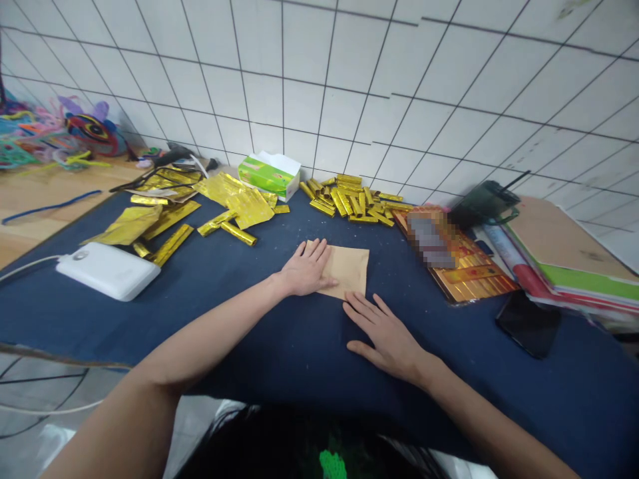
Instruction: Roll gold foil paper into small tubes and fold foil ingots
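Note:
A sheet of tan paper lies flat on the dark blue tabletop in front of me. My left hand rests flat over its left part, fingers stretched out, covering that edge. At the lower right corner, the fingertips of my right hand touch the paper's near edge, with the fingers apart and the thumb spread. Neither hand grips anything. Beyond the paper, a pile of rolled gold foil paper tubes sits against the wall.
Gold foil sheets lie at the back left, beside a green tissue box. A white power bank with a cable is at left. Right stand an orange-gold packet, a dark cup, stacked papers and a black phone.

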Demonstrator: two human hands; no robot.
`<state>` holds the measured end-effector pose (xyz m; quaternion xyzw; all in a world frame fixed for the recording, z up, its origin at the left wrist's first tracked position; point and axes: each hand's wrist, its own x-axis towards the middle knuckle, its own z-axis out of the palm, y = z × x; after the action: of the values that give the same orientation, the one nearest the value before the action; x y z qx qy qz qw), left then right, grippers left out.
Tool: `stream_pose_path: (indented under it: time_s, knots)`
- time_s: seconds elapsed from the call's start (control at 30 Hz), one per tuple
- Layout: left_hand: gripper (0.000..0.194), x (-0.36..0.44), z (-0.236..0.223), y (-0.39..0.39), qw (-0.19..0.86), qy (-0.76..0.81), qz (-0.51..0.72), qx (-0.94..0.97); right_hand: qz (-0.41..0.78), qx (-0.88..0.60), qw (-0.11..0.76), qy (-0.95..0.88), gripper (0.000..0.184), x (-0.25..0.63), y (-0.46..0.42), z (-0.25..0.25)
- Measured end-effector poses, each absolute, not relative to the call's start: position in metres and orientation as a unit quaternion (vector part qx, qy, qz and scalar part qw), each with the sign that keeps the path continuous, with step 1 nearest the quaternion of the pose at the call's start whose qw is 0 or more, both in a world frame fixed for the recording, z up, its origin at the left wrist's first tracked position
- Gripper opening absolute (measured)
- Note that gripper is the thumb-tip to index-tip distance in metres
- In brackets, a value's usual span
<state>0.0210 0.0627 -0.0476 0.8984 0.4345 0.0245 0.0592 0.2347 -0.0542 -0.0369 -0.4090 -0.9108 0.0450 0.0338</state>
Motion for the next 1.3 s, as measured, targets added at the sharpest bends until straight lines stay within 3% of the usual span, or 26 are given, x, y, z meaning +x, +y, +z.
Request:
stream_pose_path:
  time_s: [0.07, 0.27, 0.37, 0.5, 0.57, 0.73, 1.0, 1.3]
  knots:
    - [0.085, 0.022, -0.046, 0.062, 0.06, 0.44, 0.017, 0.896, 0.036, -0.421, 0.064, -0.904, 0.044, 0.235, -0.054, -0.036]
    - [0.079, 0.014, -0.035, 0.061, 0.077, 0.457, 0.001, 0.886, -0.064, -0.456, 0.128, -0.878, 0.037, 0.225, -0.025, -0.034]
    - [0.077, 0.001, -0.022, 0.057, 0.099, 0.47, -0.01, 0.877, -0.066, -0.466, 0.181, -0.864, 0.023, 0.219, -0.01, -0.033]
    - [0.077, -0.017, -0.006, 0.044, 0.111, 0.418, 0.047, 0.9, -0.055, -0.466, 0.224, -0.854, 0.02, 0.211, -0.001, -0.034]
    - [0.066, -0.023, -0.002, 0.037, 0.115, 0.391, 0.065, 0.911, -0.036, -0.45, 0.234, -0.861, 0.021, 0.208, -0.001, -0.037]
    - [0.017, -0.026, -0.006, 0.031, 0.131, 0.379, 0.065, 0.914, 0.034, -0.422, 0.269, -0.865, 0.022, 0.209, -0.002, -0.043]
    - [0.011, -0.024, -0.01, 0.036, 0.239, 0.439, 0.105, 0.86, 0.168, -0.476, 0.315, -0.804, 0.015, 0.211, 0.003, -0.039]
    - [0.013, -0.023, -0.009, 0.037, 0.275, 0.491, 0.096, 0.821, 0.256, -0.585, 0.272, -0.72, 0.018, 0.208, 0.012, -0.036]
